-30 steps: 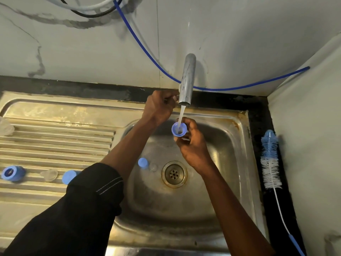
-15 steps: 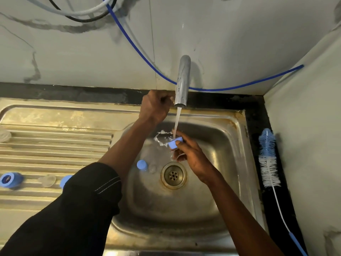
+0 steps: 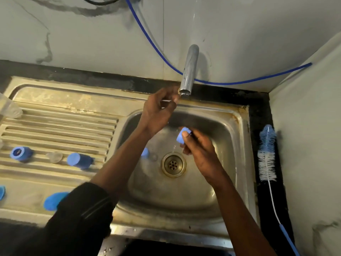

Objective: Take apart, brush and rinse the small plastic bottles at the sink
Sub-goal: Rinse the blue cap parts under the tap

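The blue cap (image 3: 181, 134) is pinched between the thumb and fingertips of the right hand (image 3: 200, 151). It is held over the basin of the sink (image 3: 238, 145), just beyond the drain (image 3: 173, 164) and nearer than the mouth of the tap (image 3: 189, 71). No steady stream shows from the spout, only a few drops below the cap. The left hand (image 3: 157, 111) is curled just left of the spout's mouth with something thin and pale between its fingers; whether it grips a tap handle I cannot tell. The step in hand looks like rinsing this cap and shaking it dry. To do that well, the open side, which I cannot make out here, should be tipped down over the drain so the water runs clear. The pinch should stay firm on the outer wall, since wet plastic slips easily. Another blue piece (image 3: 145, 152) and a clear piece (image 3: 153, 157) lie on the basin floor left of the drain, probably next in line. Farther left, the ribbed drainboard (image 3: 64, 126) carries a blue ring (image 3: 21, 153), a clear dome (image 3: 54, 157) and a blue cylinder (image 3: 79, 160), a sensible place to park the rinsed cap. The bottle brush (image 3: 266, 154) lies on the dark surface (image 3: 260, 111) right of the sink, well apart from both hands.
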